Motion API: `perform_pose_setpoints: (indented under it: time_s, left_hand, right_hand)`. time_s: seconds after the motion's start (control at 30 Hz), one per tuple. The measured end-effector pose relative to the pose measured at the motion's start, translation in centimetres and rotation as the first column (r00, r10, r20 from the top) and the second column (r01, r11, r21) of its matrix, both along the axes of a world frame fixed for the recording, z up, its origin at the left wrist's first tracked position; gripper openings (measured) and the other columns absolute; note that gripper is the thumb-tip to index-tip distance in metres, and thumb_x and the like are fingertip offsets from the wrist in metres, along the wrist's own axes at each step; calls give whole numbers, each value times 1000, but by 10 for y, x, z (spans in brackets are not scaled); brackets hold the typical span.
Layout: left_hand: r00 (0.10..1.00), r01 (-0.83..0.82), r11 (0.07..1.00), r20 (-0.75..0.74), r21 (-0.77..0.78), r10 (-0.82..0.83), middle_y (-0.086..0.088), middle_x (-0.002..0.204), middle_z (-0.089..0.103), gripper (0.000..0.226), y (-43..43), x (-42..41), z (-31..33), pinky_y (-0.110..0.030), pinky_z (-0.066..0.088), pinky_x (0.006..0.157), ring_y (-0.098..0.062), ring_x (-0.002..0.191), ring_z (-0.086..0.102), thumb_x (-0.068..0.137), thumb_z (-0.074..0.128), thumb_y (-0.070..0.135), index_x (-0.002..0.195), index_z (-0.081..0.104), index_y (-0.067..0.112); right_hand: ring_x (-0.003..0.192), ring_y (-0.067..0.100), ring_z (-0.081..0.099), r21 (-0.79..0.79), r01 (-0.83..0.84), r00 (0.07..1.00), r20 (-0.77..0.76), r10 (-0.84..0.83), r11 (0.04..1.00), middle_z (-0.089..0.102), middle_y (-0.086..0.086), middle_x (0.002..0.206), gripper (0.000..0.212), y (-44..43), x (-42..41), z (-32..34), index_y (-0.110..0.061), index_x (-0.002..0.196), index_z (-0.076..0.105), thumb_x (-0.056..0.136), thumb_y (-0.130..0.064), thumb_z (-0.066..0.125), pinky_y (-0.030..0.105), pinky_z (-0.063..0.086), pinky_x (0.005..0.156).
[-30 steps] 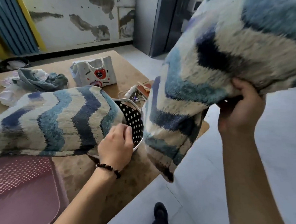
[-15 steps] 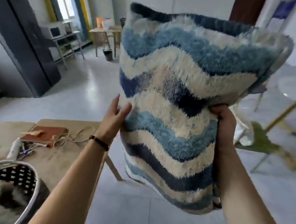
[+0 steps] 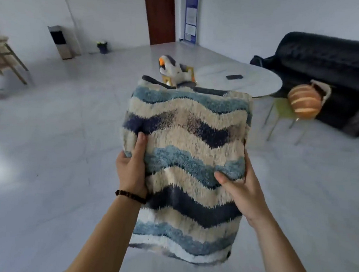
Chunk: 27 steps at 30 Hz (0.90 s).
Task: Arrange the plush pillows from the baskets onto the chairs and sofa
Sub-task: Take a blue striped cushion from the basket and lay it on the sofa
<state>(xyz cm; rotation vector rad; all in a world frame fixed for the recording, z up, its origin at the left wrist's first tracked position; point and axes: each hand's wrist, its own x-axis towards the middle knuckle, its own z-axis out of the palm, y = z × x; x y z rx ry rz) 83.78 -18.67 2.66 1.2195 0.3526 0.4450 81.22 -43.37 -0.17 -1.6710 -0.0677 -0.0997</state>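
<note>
While gripped at both edges by closed hands: left hand (image 3: 131,170), right hand (image 3: 242,188), shaggy wavy-striped square pillow (image 3: 186,153), prob. plush.

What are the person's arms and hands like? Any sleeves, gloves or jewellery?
Both forearms are bare, with no sleeves in view. The left hand and the right hand wear no gloves, and no rings show. The one thing worn is a bracelet of dark round beads on the left wrist.

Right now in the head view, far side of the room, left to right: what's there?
Wooden table → tall bin → small pot → brown door → plush toy → round table → orange striped pillow on a chair → black sofa.
</note>
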Motion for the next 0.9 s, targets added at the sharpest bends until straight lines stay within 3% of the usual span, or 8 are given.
perform_pose_setpoints:
  time_s: [0.2,0.33,0.47,0.57,0.63,0.7,0.8,0.9]
  left_hand:
    - [934,320,893,51,318,-353,1,116,74,51,-117,98,-30,-26,59,83,-12,105,72,84,73,31,131,60,14]
    - [890,411,823,23,392,-456,6,130,67,61,-200,200,-62,-36,55,99,-11,120,65,86,75,25,140,48,21]
    - [846,487,773,1,407,-533,4,127,68,46,-300,310,-59,-39,54,99,-10,117,66,92,70,24,134,51,22]
    - [826,522,761,-6,386,-564,8,117,70,27,-389,387,-47,-35,55,96,-4,108,67,98,65,20,121,56,30]
    - [829,523,779,6,346,-559,8,114,69,22,-453,428,-40,-27,56,92,0,101,67,101,61,18,122,57,25]
    - [834,523,800,19,294,-552,4,114,70,25,-518,466,-44,-23,55,88,-2,99,67,103,58,17,127,59,14]
    - [799,586,780,6,217,-602,0,109,69,31,-621,523,-64,-32,56,87,-13,97,66,103,57,19,132,59,9]
    - [712,688,691,-20,221,-702,5,102,70,29,-725,575,-79,-24,57,78,-6,89,69,103,58,16,130,59,6]
  right_hand:
    - [130,11,60,35,306,947,89,-308,951,61,-10,142,87,-118,87,-41,-29,155,37,82,-12,82,51,47,111]
    - [130,16,61,14,416,905,83,-416,909,62,-4,141,86,-200,172,-57,-25,152,41,79,-10,85,55,48,110]
    - [123,11,65,5,515,855,61,-514,857,67,-6,134,83,-288,249,-33,-21,149,44,79,-2,84,46,53,106]
    - [115,6,68,27,576,816,35,-577,817,69,-11,128,84,-365,288,-11,-27,147,47,74,-26,89,39,58,98]
    - [117,9,68,69,592,805,-9,-593,803,69,-10,130,91,-419,304,-6,-26,148,46,72,-50,88,41,57,99]
    - [120,10,67,132,623,781,-67,-620,771,70,-9,131,97,-474,320,-11,-22,149,46,69,-62,84,38,56,102]
    - [109,1,69,134,679,734,-149,-663,722,73,-20,119,59,-557,358,-39,-33,131,59,75,-47,74,39,55,103]
    - [103,0,71,86,740,670,-181,-720,667,75,-23,110,45,-644,412,-70,-37,120,63,76,-42,73,45,57,100]
